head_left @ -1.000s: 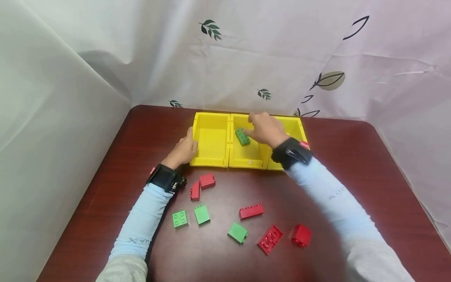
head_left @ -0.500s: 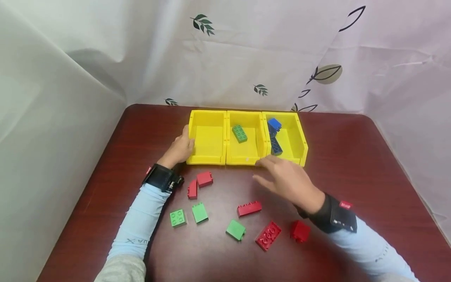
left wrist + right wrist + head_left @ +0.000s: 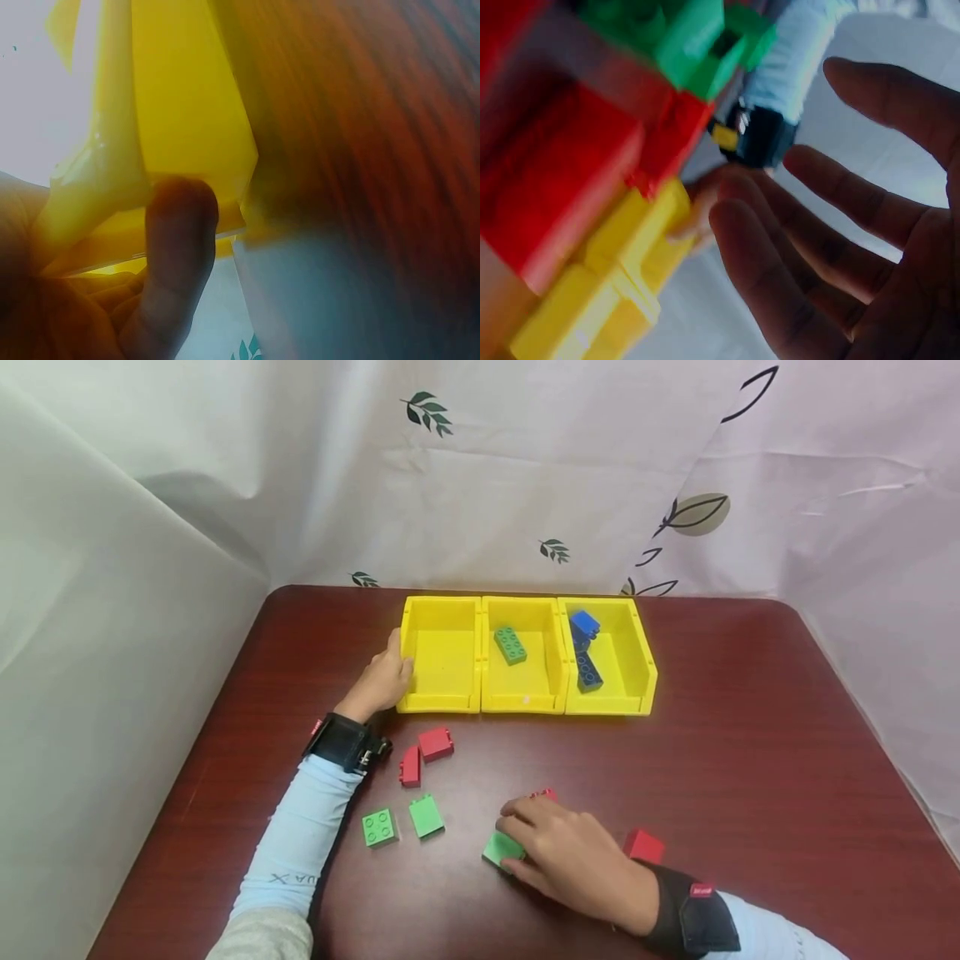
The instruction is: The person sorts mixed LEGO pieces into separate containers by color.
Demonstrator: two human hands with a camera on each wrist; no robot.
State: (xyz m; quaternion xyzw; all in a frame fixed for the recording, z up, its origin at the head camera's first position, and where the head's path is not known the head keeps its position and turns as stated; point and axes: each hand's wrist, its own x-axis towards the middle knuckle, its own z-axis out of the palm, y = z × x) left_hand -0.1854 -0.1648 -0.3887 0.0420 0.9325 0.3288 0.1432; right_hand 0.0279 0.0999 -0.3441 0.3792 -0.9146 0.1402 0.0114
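My left hand grips the left wall of the left yellow bin, its thumb on one side of the wall in the left wrist view. My right hand hovers over a green building brick, thumb and fingers spread to either side of it. In the right wrist view its fingers are apart with nothing between them. This hand partly covers a red brick and hides another. The middle bin holds a green brick, the right bin blue bricks.
Two red bricks lie in front of the left bin. Nearer are two light green bricks. Another red brick lies beside my right wrist. A pale cloth hangs behind the table.
My right hand has left the bins, moving toward me and left to the green brick on the table. The blue bricks have come into sight. My left hand stays on the bin.
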